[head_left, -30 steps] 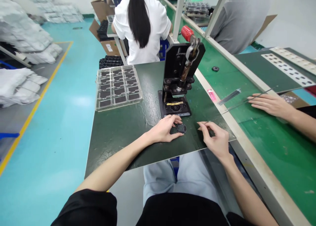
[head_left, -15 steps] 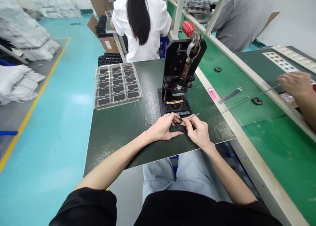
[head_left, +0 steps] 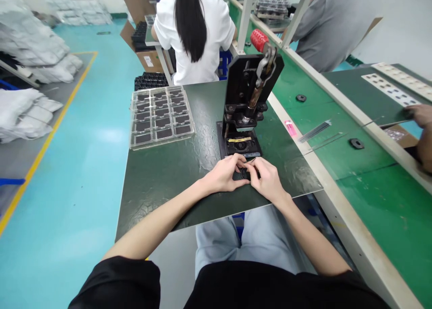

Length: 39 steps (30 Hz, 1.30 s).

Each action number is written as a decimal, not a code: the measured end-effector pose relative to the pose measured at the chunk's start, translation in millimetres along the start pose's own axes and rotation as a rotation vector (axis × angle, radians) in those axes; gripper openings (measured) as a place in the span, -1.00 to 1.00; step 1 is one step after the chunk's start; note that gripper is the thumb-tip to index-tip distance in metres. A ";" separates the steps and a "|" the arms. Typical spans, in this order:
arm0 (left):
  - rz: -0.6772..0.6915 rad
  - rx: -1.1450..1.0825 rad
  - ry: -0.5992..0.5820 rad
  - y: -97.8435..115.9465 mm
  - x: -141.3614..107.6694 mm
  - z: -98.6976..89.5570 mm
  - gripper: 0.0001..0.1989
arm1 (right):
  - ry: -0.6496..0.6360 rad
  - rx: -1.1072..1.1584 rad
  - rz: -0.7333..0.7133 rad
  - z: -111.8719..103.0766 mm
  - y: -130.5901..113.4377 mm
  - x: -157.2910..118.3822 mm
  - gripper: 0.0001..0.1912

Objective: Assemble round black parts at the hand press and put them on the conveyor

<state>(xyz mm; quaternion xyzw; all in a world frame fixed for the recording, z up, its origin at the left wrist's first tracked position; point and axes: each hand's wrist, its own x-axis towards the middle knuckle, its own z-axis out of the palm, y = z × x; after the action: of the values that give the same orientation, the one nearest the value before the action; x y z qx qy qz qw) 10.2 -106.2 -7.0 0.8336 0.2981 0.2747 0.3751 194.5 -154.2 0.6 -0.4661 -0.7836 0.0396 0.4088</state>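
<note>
A small round black part (head_left: 244, 173) is between my hands, just in front of the black hand press (head_left: 240, 145). My left hand (head_left: 227, 173) curls around its left side, thumb and fingers gripping it. On its right side my right hand (head_left: 265, 176) is closed in a pinch; a thin strip shows at its fingertips, mostly hidden by the fingers. The press has a red handle (head_left: 259, 40) raised at the top and a yellow strip (head_left: 239, 139) across its base.
A clear tray (head_left: 193, 128) of dark parts lies at the left back of the table. To the right, a green conveyor (head_left: 381, 192) carries black parts, thin strips and a pink item (head_left: 290, 128). Other people sit ahead and right; one person's hand (head_left: 420, 115) is at the right edge.
My right hand has shifted slightly left over the black part, and the thin strip now shows less. Black parts on the conveyor have moved slightly right and down. The other person's hand moved right.
</note>
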 end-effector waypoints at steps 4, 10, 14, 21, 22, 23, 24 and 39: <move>-0.004 -0.004 0.002 0.5 -0.2 0.4 -0.48 | -0.028 -0.010 0.002 2.4 1.6 0.3 -0.73; 0.001 -0.053 0.025 1.1 -0.8 2.3 -0.49 | 0.061 0.098 0.059 -0.2 2.0 0.0 -0.73; 0.008 -0.118 0.030 0.2 -1.0 4.2 -0.49 | 0.565 0.035 0.235 -24.1 0.2 1.8 -0.75; -0.002 -0.122 0.039 -6.5 -0.8 6.8 -0.38 | 0.255 -0.071 -0.017 -55.4 -4.4 -17.7 -0.60; 0.001 -0.117 0.039 -7.1 -0.8 6.7 -0.35 | 0.206 -0.051 -0.009 -53.9 -4.8 -19.9 -0.62; 0.007 -0.112 0.041 -7.4 -0.9 6.5 -0.33 | 0.162 -0.031 0.003 -51.9 -4.9 -21.0 -0.65; 0.012 -0.108 0.041 -7.3 -1.1 6.1 -0.32 | 0.121 -0.012 0.020 -49.8 -4.3 -20.6 -0.69; 0.079 -0.106 0.032 1.9 -0.7 -10.3 -0.30 | -0.292 0.058 0.107 -42.4 20.3 -23.9 -0.56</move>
<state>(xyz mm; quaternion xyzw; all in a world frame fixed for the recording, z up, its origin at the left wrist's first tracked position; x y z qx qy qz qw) 3.3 -103.0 0.1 0.8192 0.2561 0.3177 0.4030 243.0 -174.5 5.3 -0.4845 -0.8073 0.1512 0.3011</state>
